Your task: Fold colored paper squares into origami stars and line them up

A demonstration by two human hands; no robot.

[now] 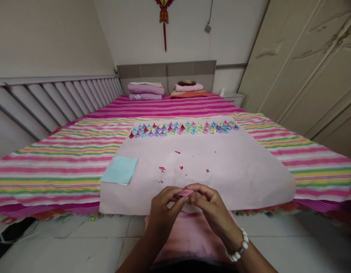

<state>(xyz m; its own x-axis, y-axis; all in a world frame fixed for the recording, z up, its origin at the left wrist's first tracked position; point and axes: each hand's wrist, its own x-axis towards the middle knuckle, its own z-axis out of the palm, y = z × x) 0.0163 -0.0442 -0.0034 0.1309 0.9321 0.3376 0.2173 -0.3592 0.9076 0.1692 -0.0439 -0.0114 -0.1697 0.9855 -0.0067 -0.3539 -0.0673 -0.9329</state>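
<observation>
Between my two hands is a small folded piece of pink paper (pixel 186 192), held just in front of the near edge of a large white sheet (pixel 235 167). My left hand (pixel 165 206) pinches its left side between thumb and fingers. On the right side, my right hand (pixel 206 203) has its thumb and fingertips closed on the same paper; a white bead bracelet circles that wrist. Part of the paper is hidden by the fingers. A stack of light blue square paper (pixel 120 170) lies at the left of the sheet.
Several small folded paper pieces (pixel 181 129) in many colours stand in rows along the sheet's far side. Holes in the sheet (pixel 162 169) show red beneath. A striped bedspread (pixel 64 151), folded bedding (pixel 145 91), a rail (pixel 64 94) and a wardrobe (pixel 306 76) surround it.
</observation>
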